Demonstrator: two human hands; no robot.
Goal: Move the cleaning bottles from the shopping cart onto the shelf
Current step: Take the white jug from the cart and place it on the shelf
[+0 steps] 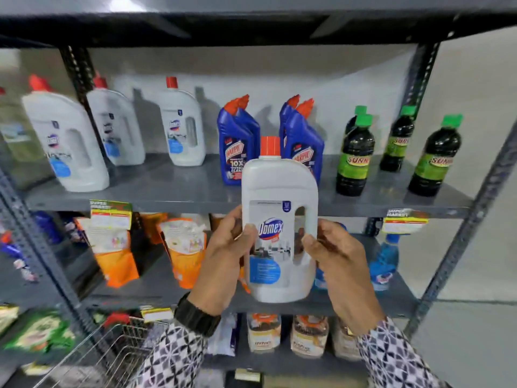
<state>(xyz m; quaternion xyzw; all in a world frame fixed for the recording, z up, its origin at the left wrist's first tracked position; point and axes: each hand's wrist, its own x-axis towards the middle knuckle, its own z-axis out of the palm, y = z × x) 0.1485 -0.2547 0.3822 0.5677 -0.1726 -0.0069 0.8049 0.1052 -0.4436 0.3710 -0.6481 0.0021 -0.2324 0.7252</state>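
Observation:
A white Domex bottle (278,219) with a red cap is held upright in front of the shelf, label toward me. My left hand (226,261) grips its left side and my right hand (335,259) grips its handle side. Behind it runs the grey upper shelf (173,191), where three more white Domex bottles (181,127) stand at the left, blue Harpic bottles (237,147) in the middle, and dark green-capped Sunny bottles (355,158) at the right. The wire shopping cart (92,357) shows at the bottom left.
Orange refill pouches (184,250) and a blue spray bottle (384,261) sit on the middle shelf. Jars (307,334) stand on the lower shelf. Dark slotted uprights (475,208) frame the rack. Price tags (110,214) hang from the shelf edge.

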